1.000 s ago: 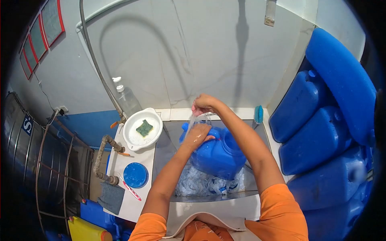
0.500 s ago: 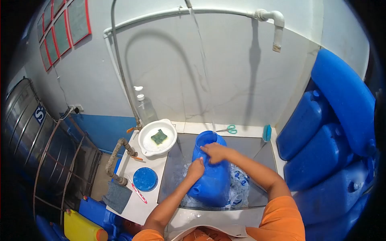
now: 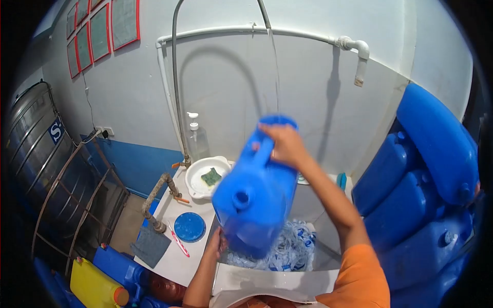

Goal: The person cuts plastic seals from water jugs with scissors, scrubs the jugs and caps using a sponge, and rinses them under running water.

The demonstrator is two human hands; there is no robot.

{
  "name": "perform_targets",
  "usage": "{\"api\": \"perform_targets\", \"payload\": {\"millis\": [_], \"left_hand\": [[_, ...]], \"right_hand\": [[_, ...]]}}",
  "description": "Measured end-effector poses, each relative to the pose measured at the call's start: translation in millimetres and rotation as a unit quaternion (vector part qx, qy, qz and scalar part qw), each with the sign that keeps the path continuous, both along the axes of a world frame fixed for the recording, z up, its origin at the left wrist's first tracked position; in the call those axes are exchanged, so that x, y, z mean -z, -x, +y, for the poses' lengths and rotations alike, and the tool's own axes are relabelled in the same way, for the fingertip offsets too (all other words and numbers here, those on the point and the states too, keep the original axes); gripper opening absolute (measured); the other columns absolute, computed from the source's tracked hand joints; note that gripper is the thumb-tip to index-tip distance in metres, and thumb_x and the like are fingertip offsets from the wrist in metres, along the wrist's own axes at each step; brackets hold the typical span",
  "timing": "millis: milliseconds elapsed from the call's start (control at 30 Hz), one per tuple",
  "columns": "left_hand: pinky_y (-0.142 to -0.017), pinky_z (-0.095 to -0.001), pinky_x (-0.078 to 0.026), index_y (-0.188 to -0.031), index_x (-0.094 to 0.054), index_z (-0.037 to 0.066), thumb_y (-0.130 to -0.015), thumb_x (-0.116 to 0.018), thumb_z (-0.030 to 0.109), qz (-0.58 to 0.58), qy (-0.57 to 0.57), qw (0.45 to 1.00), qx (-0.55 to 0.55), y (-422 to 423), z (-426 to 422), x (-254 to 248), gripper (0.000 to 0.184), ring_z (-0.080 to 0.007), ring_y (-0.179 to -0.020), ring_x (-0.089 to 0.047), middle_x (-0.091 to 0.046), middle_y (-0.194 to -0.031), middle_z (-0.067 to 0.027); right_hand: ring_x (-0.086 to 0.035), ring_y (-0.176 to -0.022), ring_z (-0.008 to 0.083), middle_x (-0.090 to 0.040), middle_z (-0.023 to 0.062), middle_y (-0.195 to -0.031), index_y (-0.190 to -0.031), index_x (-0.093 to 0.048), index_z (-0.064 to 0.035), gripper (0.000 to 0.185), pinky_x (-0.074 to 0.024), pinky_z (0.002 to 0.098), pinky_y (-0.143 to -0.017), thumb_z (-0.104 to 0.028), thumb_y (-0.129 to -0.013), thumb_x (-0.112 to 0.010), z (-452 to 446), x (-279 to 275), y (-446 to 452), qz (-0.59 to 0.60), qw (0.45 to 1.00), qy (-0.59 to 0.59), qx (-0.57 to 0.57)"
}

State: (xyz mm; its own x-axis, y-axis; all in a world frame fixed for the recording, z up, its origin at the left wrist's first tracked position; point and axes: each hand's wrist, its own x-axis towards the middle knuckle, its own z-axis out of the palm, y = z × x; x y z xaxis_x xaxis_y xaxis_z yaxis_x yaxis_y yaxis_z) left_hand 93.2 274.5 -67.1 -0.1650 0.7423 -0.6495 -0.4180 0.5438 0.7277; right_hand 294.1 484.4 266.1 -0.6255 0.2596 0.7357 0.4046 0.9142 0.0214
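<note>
A blue plastic water jug (image 3: pixel 251 210) is tilted above the sink, its wide mouth at the far end under a thin stream of water (image 3: pixel 278 77). My right hand (image 3: pixel 285 146) is wrapped round the jug's handle near that mouth. At the jug's lower left edge, my left hand (image 3: pixel 220 242) grips it from the side, its fingers partly hidden. A small round spout faces me on the jug's near side. Below, a heap of clear plastic with blue-and-white pieces (image 3: pixel 295 249) lies in the sink (image 3: pixel 326 226).
Left of the sink are a white basin (image 3: pixel 192 182) with a green sponge (image 3: pixel 210 177), a blue lid (image 3: pixel 190 227), a toothbrush (image 3: pixel 178 240), a grey cloth (image 3: pixel 151 247) and a pump bottle (image 3: pixel 197 141). Several blue jugs (image 3: pixel 395 164) stand at right. A teal brush (image 3: pixel 341 180) rests behind.
The jug has been lifted up out of the sink and tipped. My right hand has moved up with it on the handle, and my left hand has shifted down to its lower left edge.
</note>
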Motion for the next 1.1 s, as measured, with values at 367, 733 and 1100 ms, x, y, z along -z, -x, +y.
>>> {"api": "perform_targets", "payload": {"millis": [367,733,1100], "left_hand": [[-0.097,-0.0500,-0.037,-0.129,-0.039,0.007,-0.085,-0.036,0.062,-0.267,-0.220,0.928,-0.140,2.3,-148.8,-138.9,0.071,-0.0289,-0.116,-0.046,-0.044,-0.131,-0.0108],[-0.098,-0.0421,-0.038,-0.129,-0.039,0.005,-0.091,-0.038,0.052,-0.210,-0.278,0.919,-0.183,-31.7,-140.4,-131.4,0.061,-0.0249,-0.117,-0.046,-0.045,-0.130,-0.0135],[-0.095,-0.0391,-0.042,-0.123,-0.044,0.004,-0.091,-0.041,0.048,-0.098,-0.318,0.913,-0.237,-5.1,-122.0,-139.5,0.055,-0.0239,-0.113,-0.049,-0.048,-0.127,-0.0119]], "right_hand": [[-0.062,-0.080,0.0393,-0.064,0.0233,-0.081,-0.079,-0.069,-0.0034,0.046,-0.0487,0.0454,-0.073,-0.047,-0.066,-0.064,18.1,-49.6,38.2,-0.096,0.951,0.205,0.210],[-0.061,-0.080,0.0408,-0.062,0.0255,-0.082,-0.081,-0.068,-0.0029,0.037,-0.0483,0.0460,-0.070,-0.037,-0.068,-0.060,23.7,-30.2,27.7,-0.125,0.939,0.199,0.253],[-0.063,-0.083,0.0391,-0.064,0.0236,-0.084,-0.086,-0.068,-0.0013,0.045,-0.0492,0.0461,-0.075,-0.042,-0.066,-0.064,23.3,-48.4,25.6,0.022,0.950,0.216,0.223]]}}
